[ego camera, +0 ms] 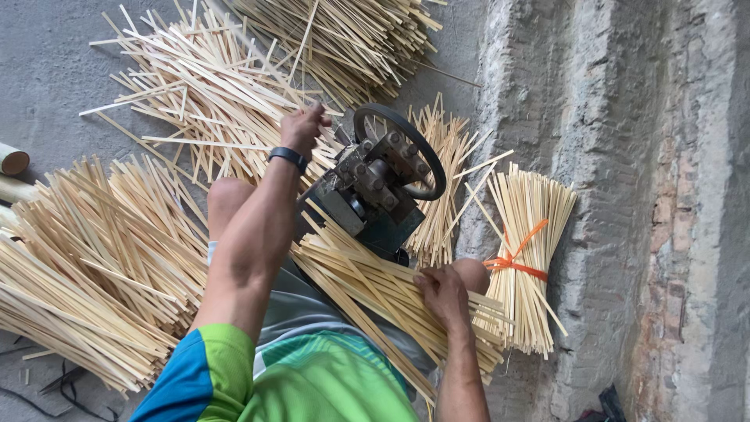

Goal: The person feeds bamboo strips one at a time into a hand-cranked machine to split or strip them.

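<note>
Head view looks down on someone seated on the concrete floor [55, 70] among heaps of split bamboo strips. Left hand [303, 129], black wristband [288, 158] on its wrist, reaches to the upper middle of the frame, fingers curled into the loose strip pile [203, 86]. Right hand [444, 295], at lower centre, lies palm-down with fingers closed over a bundle of strips [367, 281] across the lap. Between the hands stands a small cutting machine with a dark wheel [398, 148]. At right, a tied bundle [525, 258] with orange string leans against the rough wall [625, 195]
</note>
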